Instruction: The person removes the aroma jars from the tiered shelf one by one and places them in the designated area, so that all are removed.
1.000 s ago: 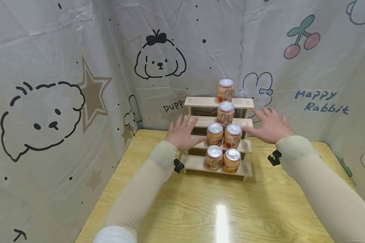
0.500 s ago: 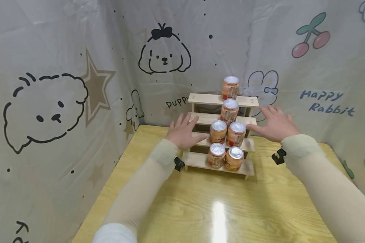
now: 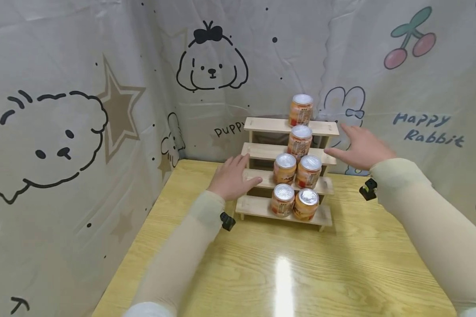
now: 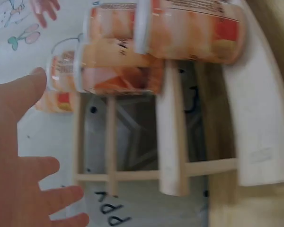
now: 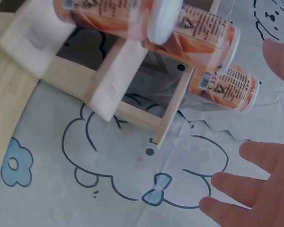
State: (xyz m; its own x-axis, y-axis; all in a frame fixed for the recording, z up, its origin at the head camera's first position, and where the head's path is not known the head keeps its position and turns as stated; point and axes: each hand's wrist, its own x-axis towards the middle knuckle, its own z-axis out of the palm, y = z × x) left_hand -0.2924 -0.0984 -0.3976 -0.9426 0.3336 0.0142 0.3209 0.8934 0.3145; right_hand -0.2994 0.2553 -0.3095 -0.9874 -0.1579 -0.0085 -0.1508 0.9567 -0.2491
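Note:
A stepped wooden display shelf (image 3: pixel 258 207) stands on the table, with orange-labelled, silver-lidded cans upright on its tiers. The top can (image 3: pixel 301 112) and second-tier can (image 3: pixel 299 143) each stand alone. The third tier carries a pair, one of them the left can (image 3: pixel 284 170); the bottom tier has another pair, including the right can (image 3: pixel 306 206). My left hand (image 3: pixel 231 179) hovers at the shelf's left side, thumb and fingers apart, holding nothing. At the right side, my right hand (image 3: pixel 362 147) reaches out, its thumb near the second tier's end, also holding nothing.
A yellowish wood-grain table (image 3: pixel 238 268) lies under the shelf. Printed cloth (image 3: pixel 123 57) with cartoon drawings surrounds it at the back and sides. Small black devices, such as the left wrist device (image 3: pixel 227 221), are strapped at both wrists.
The left hand has drawn slightly left and down from the shelf. The right hand has risen a little and turned, its fingers now closer together. The head view has shifted slightly; the cans stay put.

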